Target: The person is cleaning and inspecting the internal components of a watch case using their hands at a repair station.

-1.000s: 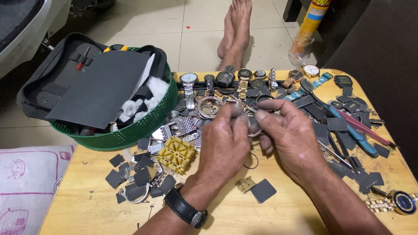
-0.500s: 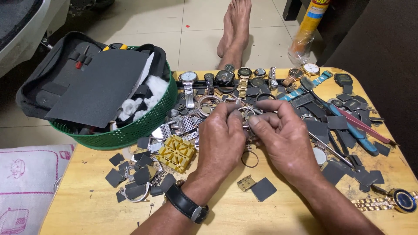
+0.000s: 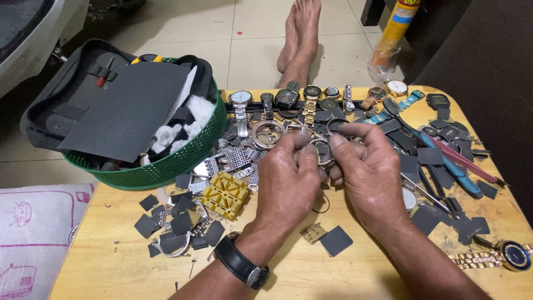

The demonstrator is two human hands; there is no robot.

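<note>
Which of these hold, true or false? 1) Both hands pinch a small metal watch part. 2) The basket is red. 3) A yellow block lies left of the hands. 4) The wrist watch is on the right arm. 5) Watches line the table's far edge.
1) True: the left hand and right hand meet on the watch part.
2) False: the basket is green.
3) True: the yellow block lies there.
4) False: the wrist watch is on the left arm.
5) True: watches line the table there.
</note>
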